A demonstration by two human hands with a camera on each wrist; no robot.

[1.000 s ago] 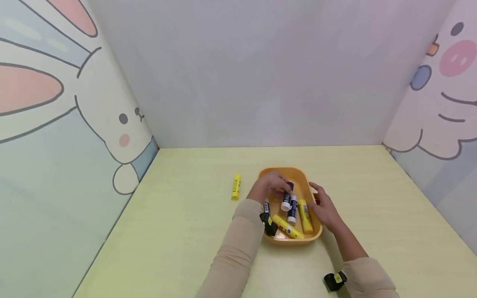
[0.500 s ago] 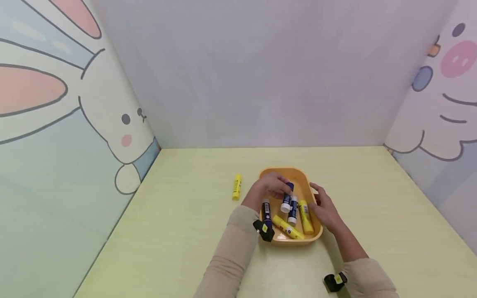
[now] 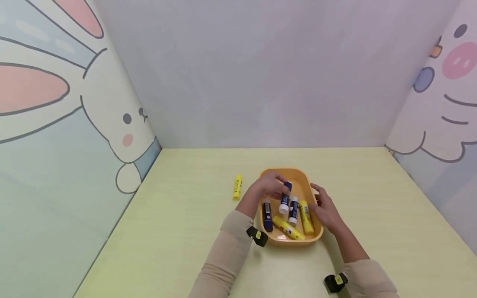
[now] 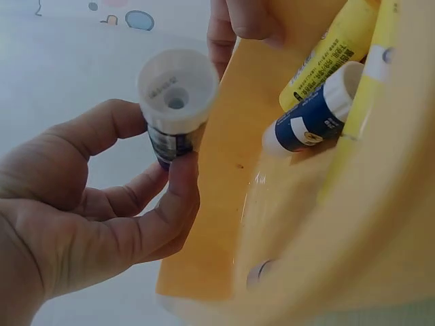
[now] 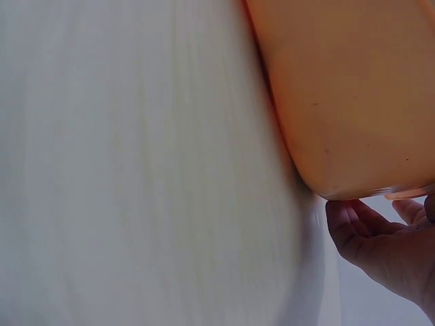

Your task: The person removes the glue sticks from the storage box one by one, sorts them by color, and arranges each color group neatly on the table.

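My left hand [image 3: 270,186] pinches a dark blue glue stick [image 3: 284,203] with a white end, between thumb and fingers, over the back left of the orange plastic bin [image 3: 294,243]. In the left wrist view that glue stick [image 4: 173,102] is tilted, its hollow white end towards the camera. My right hand [image 3: 325,210] grips the bin's right side, thumb at the rim and fingers outside. Lying in the bin are a blue-and-white glue stick [image 3: 293,212], a dark blue glue stick [image 3: 267,216] and two yellow ones, one upright in line [image 3: 306,218] and one slanting [image 3: 287,227].
A yellow glue stick [image 3: 237,187] lies on the pale wooden table [image 3: 179,231], left of the bin. A grey wall panel [image 3: 268,82] stands behind the table, with cartoon-printed panels at both sides.
My left hand has shifted slightly left with the blue glue stick. The left forearm has moved left, uncovering the dark blue glue stick at the bin's left side. The right hand keeps its grip.
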